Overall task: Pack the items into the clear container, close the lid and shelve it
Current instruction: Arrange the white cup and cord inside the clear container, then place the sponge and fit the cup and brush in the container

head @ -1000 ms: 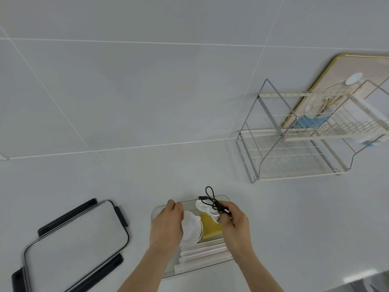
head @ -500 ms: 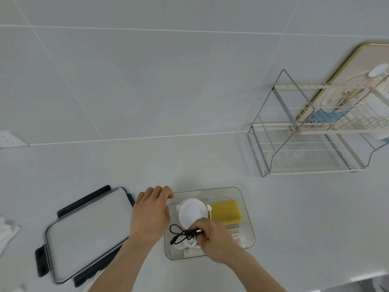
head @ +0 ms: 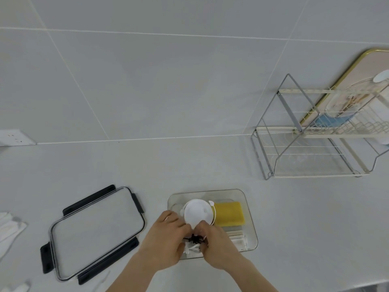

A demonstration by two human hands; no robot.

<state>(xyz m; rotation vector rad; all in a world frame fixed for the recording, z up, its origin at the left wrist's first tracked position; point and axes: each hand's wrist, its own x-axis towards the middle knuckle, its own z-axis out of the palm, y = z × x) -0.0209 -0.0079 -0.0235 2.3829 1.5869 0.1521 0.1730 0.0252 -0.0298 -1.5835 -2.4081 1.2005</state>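
The clear container [head: 248, 209] sits lidless on the white counter near the front edge. Inside it lie a round white object [head: 196, 211], a yellow sponge [head: 229, 213] and pale sticks [head: 237, 239]. A small black cable [head: 194, 239] is bunched over the container's near left corner. My left hand [head: 166, 243] and my right hand [head: 216, 245] meet there, fingers pinched on the cable. The lid [head: 94, 226], clear with black clips, lies flat to the left of the container.
A two-tier wire rack [head: 311, 152] stands at the right against the tiled wall, with a gold-rimmed board [head: 357, 76] leaning behind it. White cloths [head: 10, 228] lie at the far left. A wall socket [head: 14, 137] sits at the left edge.
My left hand moved from the container's left rim onto the cable beside my right hand. The cable went from the far side of the container down into its near left corner.
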